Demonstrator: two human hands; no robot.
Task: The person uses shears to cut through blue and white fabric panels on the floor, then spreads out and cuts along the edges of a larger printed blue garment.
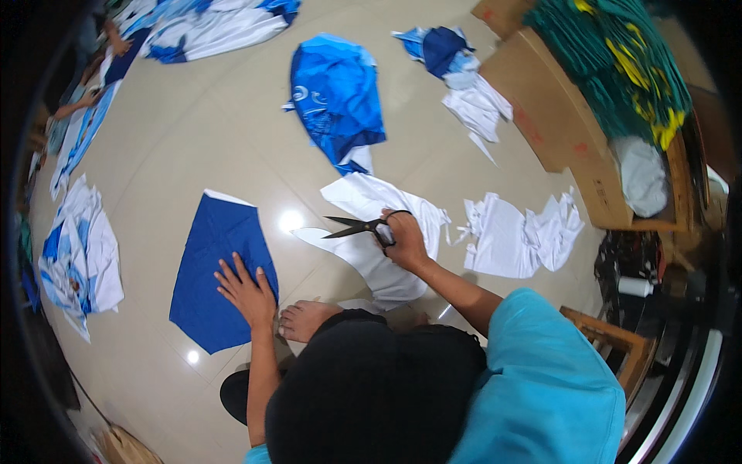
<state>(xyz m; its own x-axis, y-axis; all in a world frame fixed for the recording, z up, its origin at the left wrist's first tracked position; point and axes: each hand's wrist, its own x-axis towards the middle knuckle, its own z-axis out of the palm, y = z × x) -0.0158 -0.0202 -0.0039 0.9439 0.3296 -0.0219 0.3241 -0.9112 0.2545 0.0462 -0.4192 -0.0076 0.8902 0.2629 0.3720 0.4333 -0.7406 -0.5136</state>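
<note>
My left hand (247, 290) lies with fingers spread on a navy fabric piece (209, 247) with a thin white strip along its top edge, on the floor. My right hand (402, 236) grips black scissors (355, 224) by the handles, blades pointing left and a little apart, above white fabric pieces (363, 271). My bare foot (305, 321) is beside the navy piece, near my left wrist.
Blue fabric (332, 93), mixed blue-white heaps (81, 255) and white pieces (502, 240) lie around the tiled floor (209, 131). Cardboard (541, 100) and green-yellow textiles (603, 62) stand at right, above a wooden chair (626, 348). Other people's hands (116, 42) show at upper left.
</note>
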